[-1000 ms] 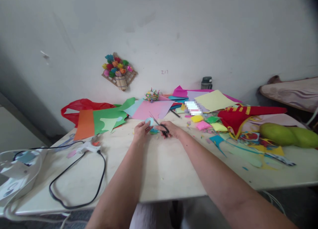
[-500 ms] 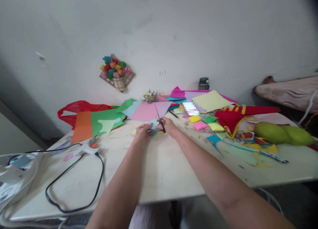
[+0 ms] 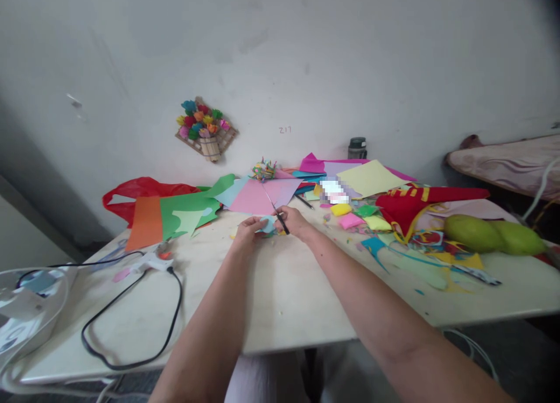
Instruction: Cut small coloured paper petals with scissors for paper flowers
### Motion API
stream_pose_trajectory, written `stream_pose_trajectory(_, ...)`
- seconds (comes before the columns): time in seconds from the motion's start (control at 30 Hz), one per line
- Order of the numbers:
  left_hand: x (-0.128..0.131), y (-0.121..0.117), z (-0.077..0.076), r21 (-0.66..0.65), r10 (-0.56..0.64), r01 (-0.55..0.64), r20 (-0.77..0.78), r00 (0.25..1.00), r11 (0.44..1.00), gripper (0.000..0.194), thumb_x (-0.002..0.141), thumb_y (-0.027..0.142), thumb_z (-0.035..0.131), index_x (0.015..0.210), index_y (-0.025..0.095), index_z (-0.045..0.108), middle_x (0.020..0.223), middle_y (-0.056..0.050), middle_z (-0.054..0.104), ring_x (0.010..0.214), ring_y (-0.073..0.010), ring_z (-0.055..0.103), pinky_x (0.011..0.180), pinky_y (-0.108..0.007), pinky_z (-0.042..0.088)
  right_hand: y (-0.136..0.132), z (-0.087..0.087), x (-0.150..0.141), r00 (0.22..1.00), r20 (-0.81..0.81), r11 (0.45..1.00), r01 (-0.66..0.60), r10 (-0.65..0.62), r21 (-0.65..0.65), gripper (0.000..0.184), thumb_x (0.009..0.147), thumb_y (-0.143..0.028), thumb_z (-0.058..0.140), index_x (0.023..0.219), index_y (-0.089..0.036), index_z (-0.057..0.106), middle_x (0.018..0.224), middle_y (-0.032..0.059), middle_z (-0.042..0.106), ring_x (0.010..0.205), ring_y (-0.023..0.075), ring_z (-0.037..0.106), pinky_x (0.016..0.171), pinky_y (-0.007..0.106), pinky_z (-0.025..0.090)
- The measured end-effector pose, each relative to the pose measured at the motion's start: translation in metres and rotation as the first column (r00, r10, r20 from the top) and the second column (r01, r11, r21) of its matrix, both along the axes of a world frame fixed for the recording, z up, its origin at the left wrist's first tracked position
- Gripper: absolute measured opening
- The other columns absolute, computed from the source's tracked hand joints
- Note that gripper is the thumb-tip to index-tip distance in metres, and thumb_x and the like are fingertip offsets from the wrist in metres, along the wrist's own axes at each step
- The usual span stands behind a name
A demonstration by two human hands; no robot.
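At the far left edge a white plastic bag (image 3: 26,309) is cut off by the frame, and a black looping cable (image 3: 131,315) runs from a white glue gun (image 3: 151,263) at its one o'clock. The left hand (image 3: 247,231) pinches a small pale-blue paper scrap (image 3: 266,224); the scrap is too small to make out its shape. Touching it at three o'clock, the right hand (image 3: 295,221) is closed around black-handled scissors (image 3: 275,211), whose blades point to eleven o'clock; whether they are apart is unclear. Coloured paper sheets (image 3: 262,194) crowd the pale wooden table (image 3: 280,298) beneath a grey-white wall (image 3: 350,59). At the right lie two green fruits (image 3: 494,235).
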State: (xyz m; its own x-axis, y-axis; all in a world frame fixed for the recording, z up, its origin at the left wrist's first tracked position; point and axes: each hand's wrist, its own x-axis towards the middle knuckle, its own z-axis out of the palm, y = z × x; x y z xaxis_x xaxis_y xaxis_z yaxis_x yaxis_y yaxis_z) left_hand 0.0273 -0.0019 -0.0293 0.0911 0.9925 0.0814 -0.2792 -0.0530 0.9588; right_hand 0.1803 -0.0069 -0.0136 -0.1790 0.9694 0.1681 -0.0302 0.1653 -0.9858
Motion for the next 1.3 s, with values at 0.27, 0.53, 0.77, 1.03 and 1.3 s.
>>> stream_pose_trajectory(0.27, -0.005, -0.003, -0.001, 0.022, -0.046, 0.047, -0.027, 0.999, 0.999, 0.029, 0.047, 0.024, 0.08, 0.062, 0.012, 0.058, 0.06, -0.001, 0.06, 0.054, -0.0107, 0.056, 0.054, -0.025, 0.048, -0.001, 0.001, 0.002, 1.0, -0.004, 1.0, -0.013, 0.013, 0.005, 0.036, 0.053, -0.005, 0.055, 0.087, -0.014, 0.057, 0.046, -0.0097, 0.048, 0.04, 0.0069, 0.044, 0.041, 0.018, 0.038)
stream_pose_trajectory(0.53, -0.006, -0.005, -0.003, 0.023, -0.078, 0.078, -0.025, 0.997, 0.997, 0.028, 0.05, 0.026, 0.079, 0.064, 0.011, 0.061, 0.06, -0.003, 0.061, 0.051, -0.0103, 0.055, 0.053, -0.024, 0.047, -0.003, 0.0, -0.002, 1.0, 0.026, 1.0, -0.016, 0.015, 0.027, 0.034, 0.054, -0.003, 0.057, 0.086, -0.014, 0.056, 0.048, -0.0095, 0.05, 0.042, 0.0065, 0.046, 0.043, 0.018, 0.04)
stream_pose_trajectory(0.77, -0.006, -0.004, -0.004, 0.082, -0.012, 0.015, -0.038, 0.999, 0.996, 0.032, 0.052, 0.034, 0.078, 0.067, 0.013, 0.059, 0.06, -0.002, 0.061, 0.052, -0.0113, 0.055, 0.052, -0.024, 0.047, -0.008, 0.003, -0.002, 0.993, 0.103, 0.998, -0.057, 0.059, -0.017, 0.032, 0.058, -0.014, 0.071, 0.086, -0.014, 0.056, 0.05, -0.0064, 0.055, 0.043, 0.008, 0.052, 0.041, 0.017, 0.04)
stream_pose_trajectory(1.03, -0.007, -0.005, -0.003, 0.094, 0.022, -0.022, 0.001, 1.0, 0.995, 0.039, 0.048, 0.037, 0.08, 0.069, 0.012, 0.059, 0.061, -0.003, 0.062, 0.056, -0.0122, 0.058, 0.058, -0.027, 0.051, -0.008, 0.003, 0.005, 0.964, 0.236, 0.992, -0.119, 0.125, -0.039, 0.026, 0.065, -0.033, 0.071, 0.073, -0.014, 0.055, 0.044, -0.0051, 0.052, 0.033, 0.006, 0.045, 0.03, 0.015, 0.027)
stream_pose_trajectory(1.3, -0.009, -0.001, -0.006, 0.055, 0.048, -0.046, -0.044, 0.998, 0.997, 0.037, 0.051, 0.039, 0.077, 0.072, 0.013, 0.06, 0.06, -0.002, 0.063, 0.052, -0.0127, 0.058, 0.05, -0.024, 0.049, -0.008, 0.002, 0.007, 0.935, 0.316, 0.986, -0.14, 0.163, -0.095, 0.031, 0.059, -0.031, 0.076, 0.078, -0.013, 0.058, 0.047, -0.0059, 0.052, 0.037, 0.0054, 0.047, 0.032, 0.014, 0.028)
